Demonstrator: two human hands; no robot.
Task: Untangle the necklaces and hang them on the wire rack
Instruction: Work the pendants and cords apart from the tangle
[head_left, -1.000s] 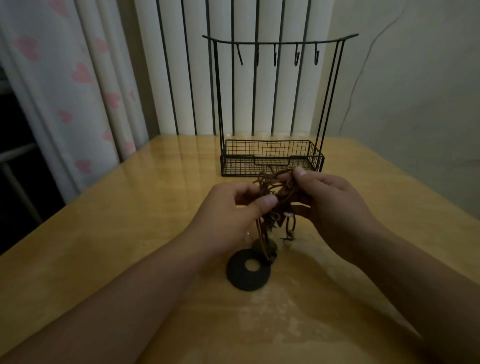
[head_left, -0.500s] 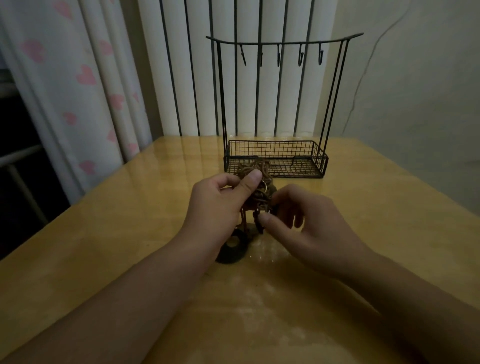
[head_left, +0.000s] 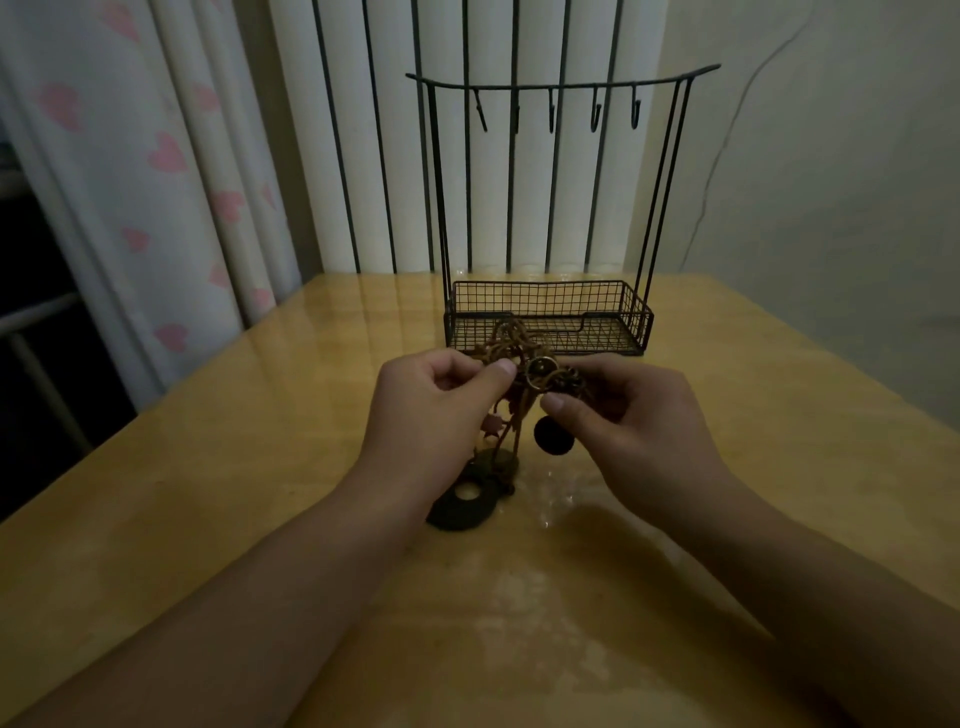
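Both hands pinch the tangled necklaces (head_left: 524, 364) between them above the tabletop (head_left: 208, 493), left grip (head_left: 441, 400) and right grip (head_left: 623, 415) each narrow, thumb to fingers, the rack (head_left: 550, 312) just beyond.

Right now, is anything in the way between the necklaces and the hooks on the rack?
Nothing visible blocks the way. Both hands hold the tangle just in front of the rack, and all five hooks hang bare. The knots themselves are the snag.
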